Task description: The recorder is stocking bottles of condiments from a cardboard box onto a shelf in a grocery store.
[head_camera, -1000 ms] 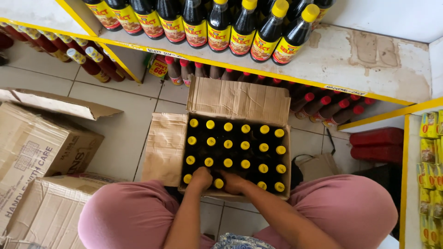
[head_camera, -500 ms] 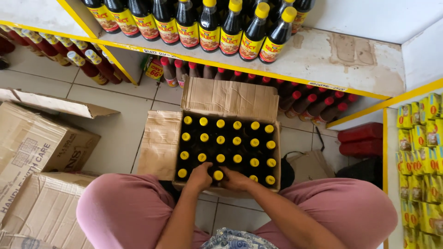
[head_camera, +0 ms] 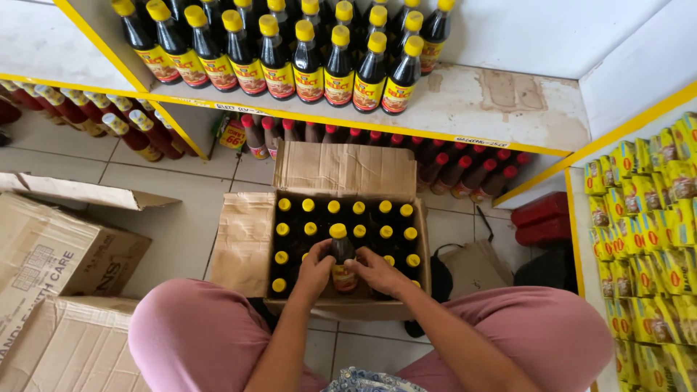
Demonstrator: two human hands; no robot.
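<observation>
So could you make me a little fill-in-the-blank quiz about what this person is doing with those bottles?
1. Both hands, left hand and right hand, lift one dark bottle out of an open cardboard ____.
2. The bottle's cap is ____ in colour.
3. The bottles on the lower shelf have ____ caps.
4. The person's trousers are ____.

Missing words: box; yellow; red; pink

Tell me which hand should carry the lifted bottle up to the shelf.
Probably the right hand: it wraps the bottle at label height, while the left hand only steadies its side; the shelf's bare patch lies to the right.
</observation>
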